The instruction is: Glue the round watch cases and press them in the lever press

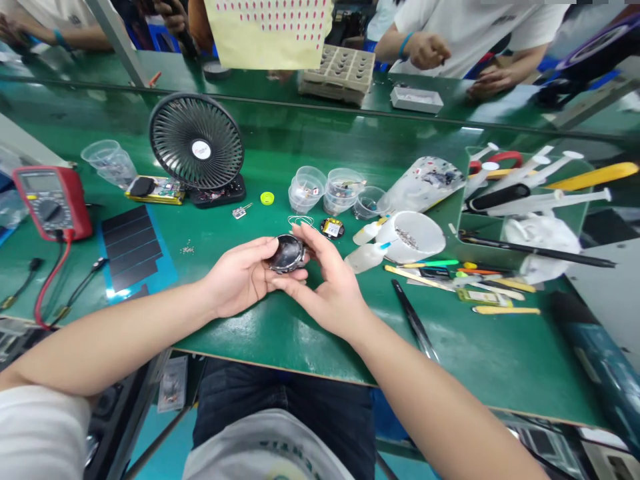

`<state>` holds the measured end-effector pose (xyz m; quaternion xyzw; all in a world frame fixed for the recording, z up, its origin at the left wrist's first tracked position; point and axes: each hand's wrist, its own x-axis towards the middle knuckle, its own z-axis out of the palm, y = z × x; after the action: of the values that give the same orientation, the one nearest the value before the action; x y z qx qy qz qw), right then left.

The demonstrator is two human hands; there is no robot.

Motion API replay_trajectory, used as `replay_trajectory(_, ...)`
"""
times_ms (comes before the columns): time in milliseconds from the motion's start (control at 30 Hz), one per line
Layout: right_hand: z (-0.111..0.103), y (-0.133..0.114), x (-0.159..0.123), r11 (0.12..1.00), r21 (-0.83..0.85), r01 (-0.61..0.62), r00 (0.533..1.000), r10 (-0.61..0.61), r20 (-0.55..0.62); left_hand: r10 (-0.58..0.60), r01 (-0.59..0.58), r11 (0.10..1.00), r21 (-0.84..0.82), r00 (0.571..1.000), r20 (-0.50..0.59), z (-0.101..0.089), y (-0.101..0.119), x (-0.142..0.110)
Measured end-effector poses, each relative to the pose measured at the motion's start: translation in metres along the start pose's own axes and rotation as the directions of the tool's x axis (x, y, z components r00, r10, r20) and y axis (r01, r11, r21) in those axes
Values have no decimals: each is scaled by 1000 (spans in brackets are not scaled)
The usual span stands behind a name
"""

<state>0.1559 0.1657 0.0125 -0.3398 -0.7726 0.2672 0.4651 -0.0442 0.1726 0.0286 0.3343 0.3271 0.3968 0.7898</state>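
Between both hands is a round, black smartwatch case (287,254), its dark, glossy face tilted up toward me. My left hand (241,275) grips its left side, thumb on the rim and fingers underneath. My right hand (330,283) closes on the right and lower edge, with the thumb below and the fingers behind. Just beyond my right fingers lies a small round circuit module with a yellow battery (332,227). A thin white wire loop (301,220) is behind the case. Black tweezers (414,319) rest on the green bench to the right of my right hand.
A black fan (197,141) and red multimeter (53,202) stand left. Plastic cups (307,190), dropper bottles (367,257) and a white tub of small screws (411,238) stand ahead. Right is a clear bin of tools (525,193). Co-workers' hands (427,51) show across the bench.
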Motion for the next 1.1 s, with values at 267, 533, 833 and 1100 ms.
replay_trajectory(267, -3, -7, 3, 694, 654, -303, 950, 276, 148, 88, -193, 776, 601, 976, 200, 2, 8, -10)
replay_trajectory(533, -4, -6, 1, 562, 726, -396, 913, 322, 249, 683, -617, -232, 752, 447, 578, -6, 19, -6)
replay_trajectory(833, -5, -5, -2, 798, 555, -235, 971, 164, 175, 685, -627, -120, 770, 508, 521, -15, 6, -3)
replay_trajectory(1100, -9, -11, -2, 995, 84, 53, 995, -45, -88, 626, -641, -187, 744, 506, 593, -14, 10, -5)
